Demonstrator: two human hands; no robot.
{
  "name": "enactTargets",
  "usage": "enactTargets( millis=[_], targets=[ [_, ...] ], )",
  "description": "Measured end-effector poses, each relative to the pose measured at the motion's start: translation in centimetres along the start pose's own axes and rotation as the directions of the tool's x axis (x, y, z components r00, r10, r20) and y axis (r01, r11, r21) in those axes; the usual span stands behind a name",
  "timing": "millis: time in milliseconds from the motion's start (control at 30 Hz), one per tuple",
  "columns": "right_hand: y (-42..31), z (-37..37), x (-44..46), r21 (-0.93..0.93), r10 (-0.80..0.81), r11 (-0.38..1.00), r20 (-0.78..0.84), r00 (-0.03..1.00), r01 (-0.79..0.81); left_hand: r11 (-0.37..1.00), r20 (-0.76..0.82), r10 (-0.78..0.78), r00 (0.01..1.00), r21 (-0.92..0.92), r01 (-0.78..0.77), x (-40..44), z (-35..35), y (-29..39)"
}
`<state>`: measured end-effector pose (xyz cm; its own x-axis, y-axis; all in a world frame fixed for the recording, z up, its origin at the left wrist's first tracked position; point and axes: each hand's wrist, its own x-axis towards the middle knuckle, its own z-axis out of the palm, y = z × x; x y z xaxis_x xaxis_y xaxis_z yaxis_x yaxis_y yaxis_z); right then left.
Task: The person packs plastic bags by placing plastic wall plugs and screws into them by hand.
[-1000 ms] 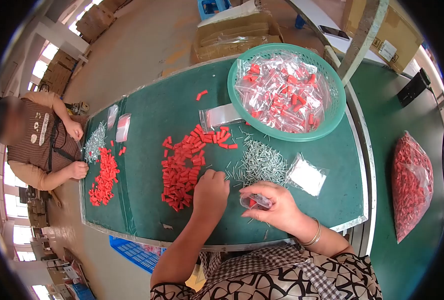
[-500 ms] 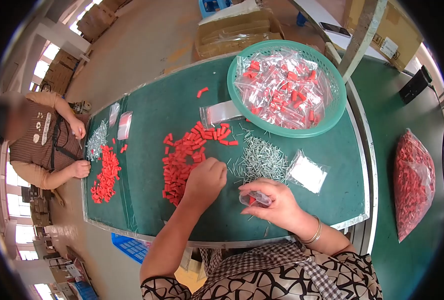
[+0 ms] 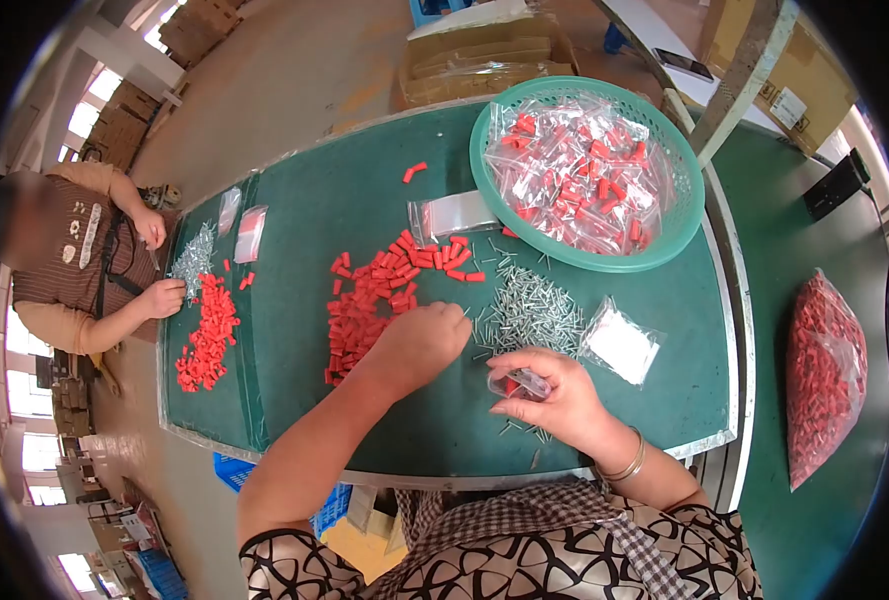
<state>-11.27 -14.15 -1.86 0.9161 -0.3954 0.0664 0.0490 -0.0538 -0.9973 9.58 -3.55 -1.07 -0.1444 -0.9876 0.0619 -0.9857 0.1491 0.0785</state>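
My left hand (image 3: 426, 343) is closed above the table, between the heap of red plastic sleeves (image 3: 359, 325) and the pile of small metal screws (image 3: 529, 312). Its curled fingers hide anything they may hold. Near the front of the screw pile, my right hand (image 3: 564, 400) grips a small clear plastic bag (image 3: 527, 384) by its sides. The bag's mouth faces left, and something red shows inside. To the right of the screws lies a stack of clear bags (image 3: 619, 345) with white on them.
A green basket (image 3: 487, 185) of filled bags stands at the back right, beside flat bags (image 3: 454, 215). Across the table's left end, a co-worker (image 3: 89, 260) handles another red pile (image 3: 207, 335) and screws (image 3: 194, 255). A big sack of red pieces (image 3: 824, 380) lies right.
My left hand has moved right and slightly up, away from the red heap toward the screws. My right hand still holds the bag. The whole view has shifted slightly.
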Motion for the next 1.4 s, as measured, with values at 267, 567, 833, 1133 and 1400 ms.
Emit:
enactTargets(
  millis=[267, 567, 833, 1133, 1400],
  targets=[
    [0.4, 0.1, 0.0, 0.014, -0.002, 1.0, 0.008, 1.0, 0.002, 0.985, -0.017, -0.152, 0.988, -0.081, 0.15, 0.0, 1.0, -0.5],
    [0.4, 0.1, 0.1, -0.001, 0.024, 1.0, 0.015, 1.0, -0.024, 0.934, -0.077, -0.351, 0.933, -0.094, 0.343, -0.5, 1.9, 1.2],
    [0.2, -0.1, 0.1, 0.01, 0.057, 0.998, 0.005, 0.998, -0.057, 0.913, -0.04, -0.386, 0.922, -0.161, 0.375, -0.5, 1.2, 1.1],
    [0.4, 0.0, 0.0, 0.008, 0.074, 0.997, -0.005, 0.997, -0.074, 0.801, -0.018, -0.533, 0.846, -0.331, 0.498, -0.2, 1.4, 0.8],
    [0.5, 0.1, 0.1, -0.075, -0.028, 0.997, -0.014, 1.0, 0.027, 0.474, -0.122, -0.594, 0.795, -0.852, 0.223, -0.8, -2.8, 6.8]
  ],
)
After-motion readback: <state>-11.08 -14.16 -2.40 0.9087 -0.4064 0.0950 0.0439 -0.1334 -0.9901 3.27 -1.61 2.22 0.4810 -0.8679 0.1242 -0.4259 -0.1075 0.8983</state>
